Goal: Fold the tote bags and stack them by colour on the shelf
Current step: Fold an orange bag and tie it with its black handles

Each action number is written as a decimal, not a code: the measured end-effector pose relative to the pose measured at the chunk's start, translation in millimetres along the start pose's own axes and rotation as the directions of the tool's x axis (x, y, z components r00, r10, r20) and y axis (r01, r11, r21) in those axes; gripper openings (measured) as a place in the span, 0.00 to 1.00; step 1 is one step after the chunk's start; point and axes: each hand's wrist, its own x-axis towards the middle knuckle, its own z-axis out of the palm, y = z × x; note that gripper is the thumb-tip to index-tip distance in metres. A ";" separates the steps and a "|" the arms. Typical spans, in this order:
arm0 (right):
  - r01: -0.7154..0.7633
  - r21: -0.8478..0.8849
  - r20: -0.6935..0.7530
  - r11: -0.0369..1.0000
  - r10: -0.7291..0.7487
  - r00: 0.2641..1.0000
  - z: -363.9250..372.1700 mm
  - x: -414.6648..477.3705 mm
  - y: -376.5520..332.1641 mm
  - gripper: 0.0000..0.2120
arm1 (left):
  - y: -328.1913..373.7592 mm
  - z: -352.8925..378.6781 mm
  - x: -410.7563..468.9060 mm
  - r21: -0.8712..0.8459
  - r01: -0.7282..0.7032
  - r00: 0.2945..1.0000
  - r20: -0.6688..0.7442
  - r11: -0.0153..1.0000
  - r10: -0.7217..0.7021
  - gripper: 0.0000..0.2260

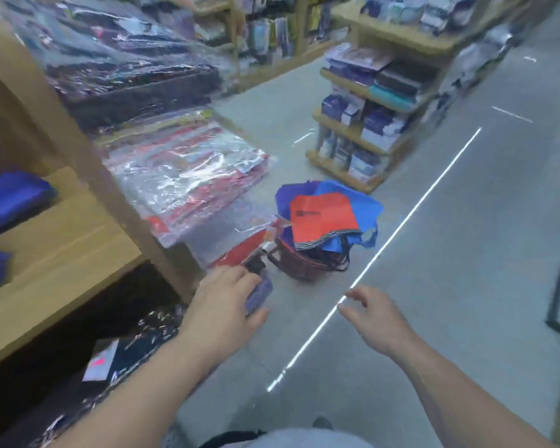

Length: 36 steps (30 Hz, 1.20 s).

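Both hands are stretched out low over the floor [466,253] of a shop aisle. The right hand [374,318] hangs in the air with its fingers spread and loose, nothing in it. The left hand [223,302] is down by a small purple-blue thing [261,291] at the foot of the shelving. Its fingers lie over the top and the thumb sits below, but it's so smeared I honestly can't tell if it's gripping the thing or just in front of it.

The tote bags [353,202] are heaped in a dark red basket [299,270] on the floor just ahead of the hands, neither hand touching them. On top is a red tote [324,218] with a dark printed logo near its left corner, way too blurry to read. Blue ones poke out under and around it.

Over on the left, a wooden shelf [62,253] has some folded blue bags [10,198] at its far end. Next along are plastic-wrapped red packs [188,176], shiny with glare. Lower down, a dark pack carries a white label [100,362] with a pink mark, not legible either. Across the aisle stands a display rack [353,134] full of boxed goods; no lettering comes through there.
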 end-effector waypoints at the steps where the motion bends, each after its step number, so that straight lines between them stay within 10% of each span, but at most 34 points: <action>1: -0.018 -0.037 0.006 0.999 0.018 1.000 -15.2 4.0 25.5 0.19 | 17.4 16.4 14.8 0.007 0.015 0.998 0.056 1.000 -0.015 0.19; 13: -0.159 -0.177 0.042 0.971 0.169 0.985 -123.0 103.5 164.2 0.21 | 103.0 120.0 188.3 0.120 0.190 0.885 0.409 0.974 -0.223 0.23; 36: -0.146 -0.179 0.382 0.973 0.206 0.901 -176.8 561.0 168.1 0.17 | -13.2 290.7 549.3 0.106 0.619 0.644 0.499 0.778 -0.580 0.24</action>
